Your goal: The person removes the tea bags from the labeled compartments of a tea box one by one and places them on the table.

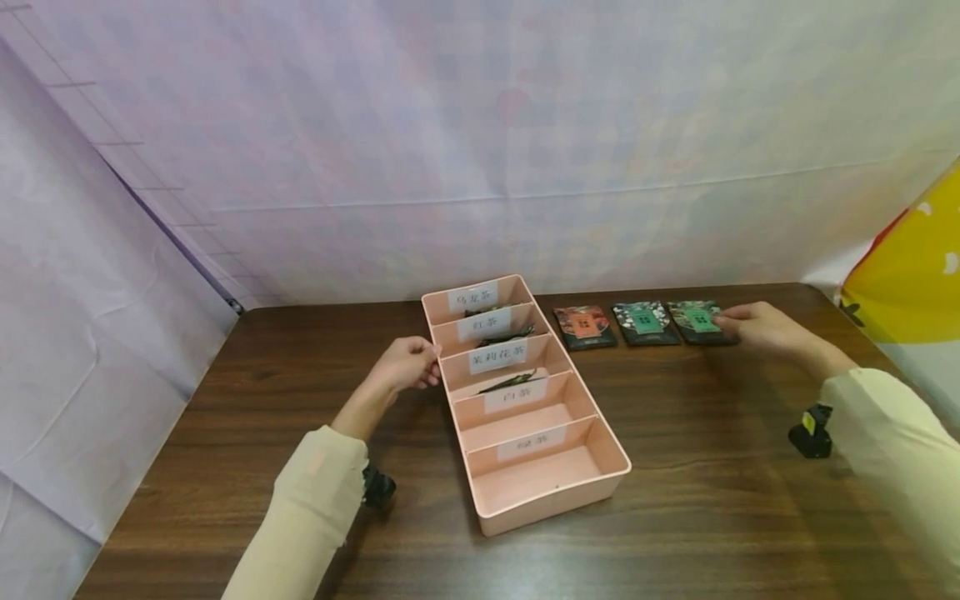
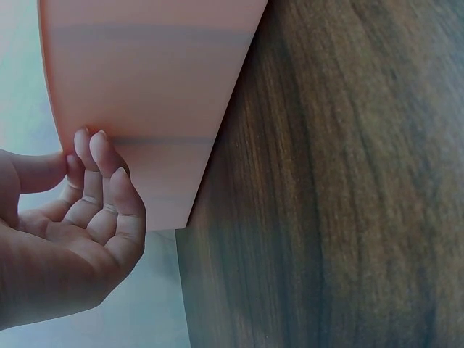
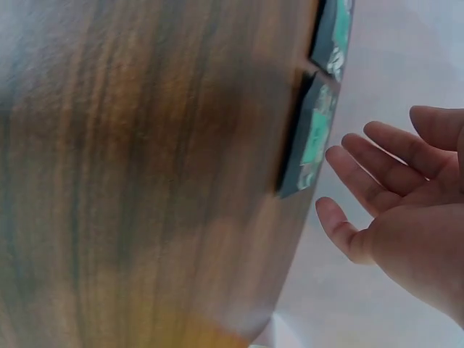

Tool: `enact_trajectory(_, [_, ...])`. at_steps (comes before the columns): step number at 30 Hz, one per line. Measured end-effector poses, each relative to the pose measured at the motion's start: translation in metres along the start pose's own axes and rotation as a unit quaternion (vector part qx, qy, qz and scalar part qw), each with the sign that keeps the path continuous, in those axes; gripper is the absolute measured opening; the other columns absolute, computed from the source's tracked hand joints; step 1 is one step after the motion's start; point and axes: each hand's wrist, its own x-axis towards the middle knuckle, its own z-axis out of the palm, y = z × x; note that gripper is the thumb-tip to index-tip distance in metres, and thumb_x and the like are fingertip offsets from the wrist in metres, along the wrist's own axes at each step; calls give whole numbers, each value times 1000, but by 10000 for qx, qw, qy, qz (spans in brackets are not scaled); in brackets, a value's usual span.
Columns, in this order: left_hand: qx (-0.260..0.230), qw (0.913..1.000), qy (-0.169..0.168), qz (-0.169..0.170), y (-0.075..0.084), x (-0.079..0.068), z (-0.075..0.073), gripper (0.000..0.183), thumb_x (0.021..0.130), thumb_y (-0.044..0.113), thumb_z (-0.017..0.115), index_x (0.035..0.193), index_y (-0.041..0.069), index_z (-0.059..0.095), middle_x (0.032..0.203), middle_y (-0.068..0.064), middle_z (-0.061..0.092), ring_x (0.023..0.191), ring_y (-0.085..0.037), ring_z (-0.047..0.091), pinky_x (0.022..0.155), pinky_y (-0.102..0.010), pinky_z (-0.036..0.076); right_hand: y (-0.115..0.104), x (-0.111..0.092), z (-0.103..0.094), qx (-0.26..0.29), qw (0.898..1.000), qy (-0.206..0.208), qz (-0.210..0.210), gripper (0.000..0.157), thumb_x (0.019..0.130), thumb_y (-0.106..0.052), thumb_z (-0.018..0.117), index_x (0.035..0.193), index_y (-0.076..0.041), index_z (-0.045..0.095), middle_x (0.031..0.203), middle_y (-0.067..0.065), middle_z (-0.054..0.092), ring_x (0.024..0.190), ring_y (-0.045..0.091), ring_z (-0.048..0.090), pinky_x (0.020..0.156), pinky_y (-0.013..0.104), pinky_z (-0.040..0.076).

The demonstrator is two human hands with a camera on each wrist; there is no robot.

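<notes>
A pink divided box with paper labels on its partitions stands in the middle of the table. At its left side, my left hand pinches the rim between thumb and index finger; in the left wrist view the other fingers of this hand curl beside the outer wall. Three tea sachets lie in a row to the right of the box: a red one, a green one with white flowers, and another green one. Over the rightmost sachet hovers my right hand, fingers spread and holding nothing.
Dark sachets lie in some of the box's rear compartments; the two nearest compartments show bare floors. The brown wooden table meets a pale curtain at the back. A yellow cloth hangs at the right.
</notes>
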Motion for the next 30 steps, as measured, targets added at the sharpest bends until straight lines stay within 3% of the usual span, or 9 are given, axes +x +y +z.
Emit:
enact_trajectory(7, [-38,10000,-4,15,0,0,1,18,96,13,46,86,-1,51,66,-4,53,55,-11,53,57,-27,46,-15,-1,-5,-206,9997,48,-102,55,100,-32,32,129,15,37,129,38,34,116,53,33,90,61,31])
enact_trajectory(13, [-41,10000,-12,7,0,1,1,18,96,13,46,85,0,51,65,-4,53,54,-10,53,55,-25,46,-30,-5,-7,-230,9997,51,-118,57,98,-37,35,130,10,40,128,35,38,113,51,38,86,61,34])
enact_trajectory(20, [-33,10000,19,-7,0,1,0,19,96,13,47,84,0,52,64,-4,54,54,-11,53,54,-24,45,-56,-8,-9,-397,9982,65,-442,58,96,-42,39,129,5,45,128,30,43,113,47,42,85,59,37])
enact_trajectory(30, [-73,10000,-12,55,1,-1,1,18,96,11,47,82,1,51,63,-2,53,53,-9,52,53,-24,44,-95,-14,-10,-302,9949,-14,-960,47,97,-33,42,127,3,49,127,26,47,115,44,43,90,58,34])
